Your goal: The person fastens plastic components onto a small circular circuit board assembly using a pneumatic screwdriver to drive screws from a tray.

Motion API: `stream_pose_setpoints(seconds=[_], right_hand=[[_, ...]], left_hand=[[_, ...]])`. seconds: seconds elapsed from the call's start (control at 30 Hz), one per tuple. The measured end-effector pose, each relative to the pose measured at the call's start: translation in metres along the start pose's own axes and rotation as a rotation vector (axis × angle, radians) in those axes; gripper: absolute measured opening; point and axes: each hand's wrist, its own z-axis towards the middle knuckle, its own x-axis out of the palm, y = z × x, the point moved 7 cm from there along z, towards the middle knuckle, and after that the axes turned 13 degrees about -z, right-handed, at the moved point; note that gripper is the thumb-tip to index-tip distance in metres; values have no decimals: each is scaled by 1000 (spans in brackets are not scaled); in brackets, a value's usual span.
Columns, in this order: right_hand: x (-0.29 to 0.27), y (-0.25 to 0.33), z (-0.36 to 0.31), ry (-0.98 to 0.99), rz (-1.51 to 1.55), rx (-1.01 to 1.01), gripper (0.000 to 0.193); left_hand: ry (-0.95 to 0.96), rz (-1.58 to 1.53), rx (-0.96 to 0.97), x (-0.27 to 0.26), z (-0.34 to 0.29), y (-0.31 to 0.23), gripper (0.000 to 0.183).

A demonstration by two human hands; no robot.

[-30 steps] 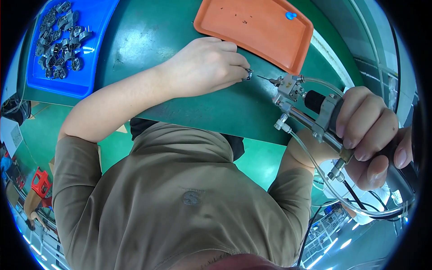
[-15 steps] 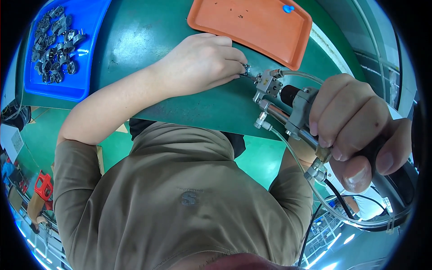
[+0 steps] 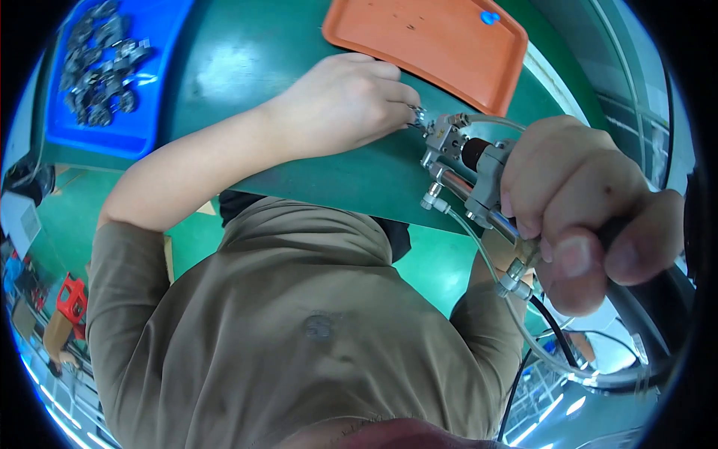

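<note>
Small part [image 3: 419, 117] | pinched by left hand [image 3: 355, 103], at its fingers' right ends | long axis unclear | metal tool [image 3: 488, 181] grasped in right hand [image 3: 587, 187], head just right of part

Right of the middle, over the green surface, you are holding a small part [image 3: 416, 117], dark with silvery glints; your grip is hiding most of it. To its right, you are gripping a metal hand tool [image 3: 488, 179], grey and silvery with a dark cylinder, slanting from near right toward far left. Its front end is sitting just beside the part, blur obscuring any contact.
</note>
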Motion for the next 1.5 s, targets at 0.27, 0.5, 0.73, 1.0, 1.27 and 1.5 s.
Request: stream_pose_setpoints(seconds=[0.27, 0.5, 0.73, 1.0, 1.27, 1.5], right_hand=[[14, 13, -6, -446, 57, 0, 31], [-28, 76, -36, -509, 3, -284, 28], [-29, 68, -24, -570, -172, -126, 32], [-31, 55, -32, -635, -79, -101, 34], [-31, 48, -23, -620, -37, -97, 34], [-37, 46, -35, -650, -24, -44, 37]], left_hand=[[27, 27, 47, 8, -6, -10, 11], [-15, 227, 16, -56, -7, -38, 9], [-443, 605, -442, -238, -108, 37, 15], [-538, 284, -763, -324, -114, 146, 34], [-494, 770, -1214, -450, -233, 315, 67], [-385, 746, -1168, -413, -168, 310, 55]])
